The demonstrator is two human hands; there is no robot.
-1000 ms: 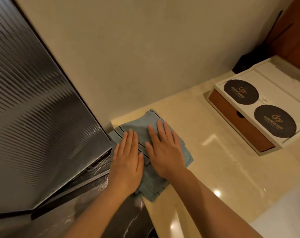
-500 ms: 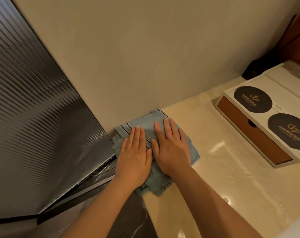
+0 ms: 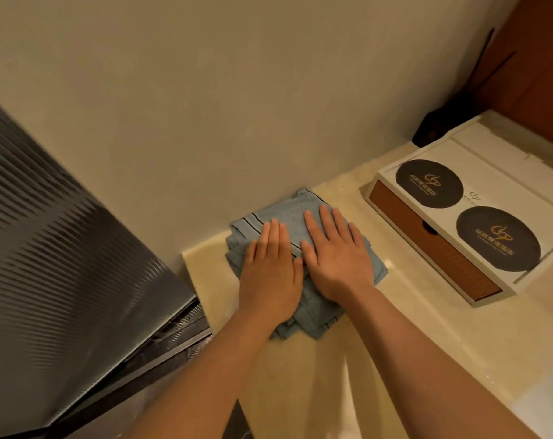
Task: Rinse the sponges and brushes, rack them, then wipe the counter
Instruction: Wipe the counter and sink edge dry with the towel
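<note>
A folded blue cloth [image 3: 284,210] with dark stripes lies on the cream counter [image 3: 411,327], close to the back wall. Side by side on the cloth, my left hand [image 3: 270,274] and my right hand [image 3: 336,259] press flat with straight fingers. Much of the cloth is hidden under my palms. No sponges or brushes are in view.
A white box [image 3: 477,153] with a brown drawer front and two dark round mats on top stands on the counter at the right. A dark ribbed metal hood [image 3: 63,280] slopes down at the left. A black object [image 3: 433,128] sits in the back corner by the wooden panel.
Both hands have slid the cloth to the right, away from the counter's left end, so bare counter now shows between the cloth and the dark hood.
</note>
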